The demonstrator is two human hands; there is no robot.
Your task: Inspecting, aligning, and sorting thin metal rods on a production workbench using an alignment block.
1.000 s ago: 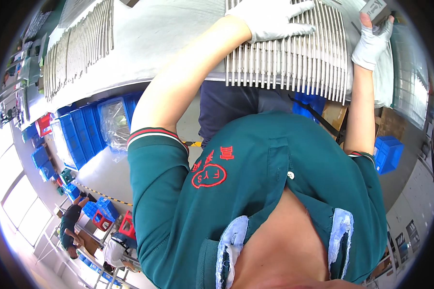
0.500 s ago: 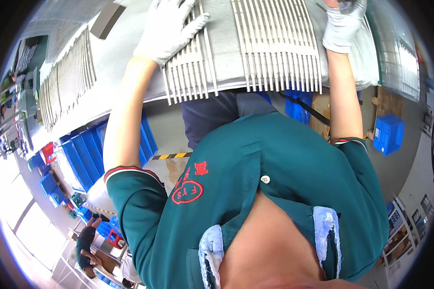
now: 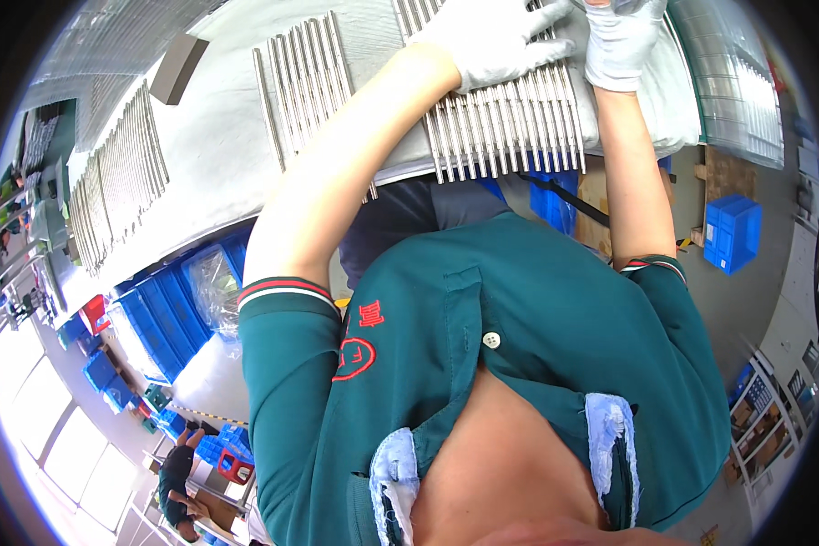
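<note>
My left hand [image 3: 491, 41], in a white glove, lies across the right-hand row of slim metal rods [image 3: 510, 127]. Its fingers are stretched out and apart over the rods, hiding part of them. At the top edge, just right of that row, my gloved right hand [image 3: 623, 45] has its fingers curled. A small dark bit shows by its fingertips, too cut off to name. A second row of metal rods [image 3: 305, 77] lies left of my left forearm, which covers its near end. One rod [image 3: 267, 107] sits slightly apart at that row's left.
Farther left on the grey-covered table [image 3: 214, 118] are a dark grey block [image 3: 179, 69] and more rods [image 3: 118, 164]. Clear plastic trays [image 3: 742, 100] stand at the right. Blue crates [image 3: 159, 314] and a blue bin [image 3: 733, 234] are below. Another person [image 3: 175, 482] is at lower left.
My left hand has moved right, from the left row of rods onto the right row. The left row is now more exposed. My right hand stays near the same place by the row's right side.
</note>
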